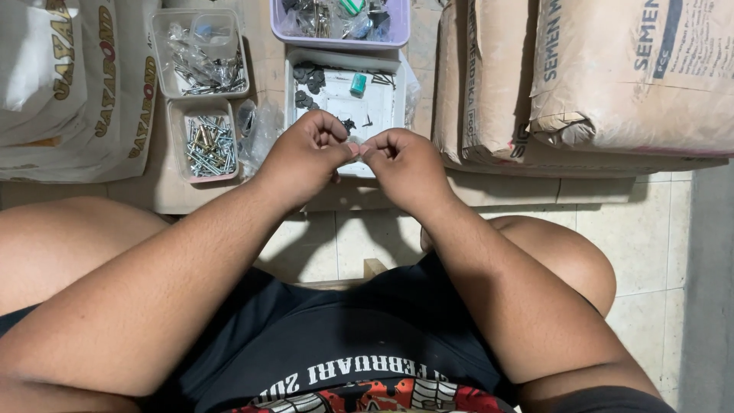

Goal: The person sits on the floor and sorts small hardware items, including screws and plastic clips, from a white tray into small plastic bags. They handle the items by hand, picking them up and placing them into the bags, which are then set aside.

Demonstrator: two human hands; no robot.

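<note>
Both hands meet at the centre of the frame, curled into loose fists with their fingertips pressed together. The left hand (pixel 306 153) and right hand (pixel 401 164) pinch a tiny pale piece (pixel 356 147) between them; it is too small to tell what it is. They hover over the near edge of a white tray (pixel 382 107) holding small dark parts. Above it, at the top centre, sits a purple tray (pixel 401 34) of hardware. At upper left, a clear tub (pixel 180 157) holds screws, with a second clear tub (pixel 157 53) above it. Paper sacks (pixel 596 84) are stacked at upper right, white sacks (pixel 69 84) at upper left, all on the tiled floor (pixel 650 237).
</note>
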